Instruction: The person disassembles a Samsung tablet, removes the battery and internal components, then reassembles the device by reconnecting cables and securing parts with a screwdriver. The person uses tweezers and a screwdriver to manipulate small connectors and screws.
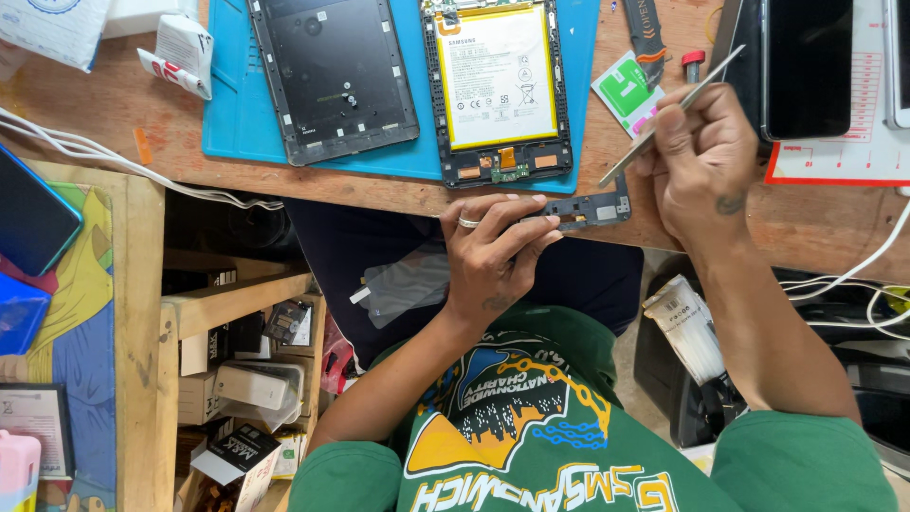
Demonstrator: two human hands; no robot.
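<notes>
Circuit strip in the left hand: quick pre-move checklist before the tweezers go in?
1. Left hand grips the dark circuit strip: ok, fingers pinch its near end and the far end sticks out free.
2. Right hand holds the metal tweezers: ok, held pen-style.
3. Tweezer tip on the strip: ok, the tip sits at the strip's far end; actual contact cannot tell.
4. Strip supported: not ok, it hangs at the wooden bench edge, not on the blue mat.
5. Opened tablet with its battery out of the way: ok, it lies on the mat, apart from both hands.
</notes>
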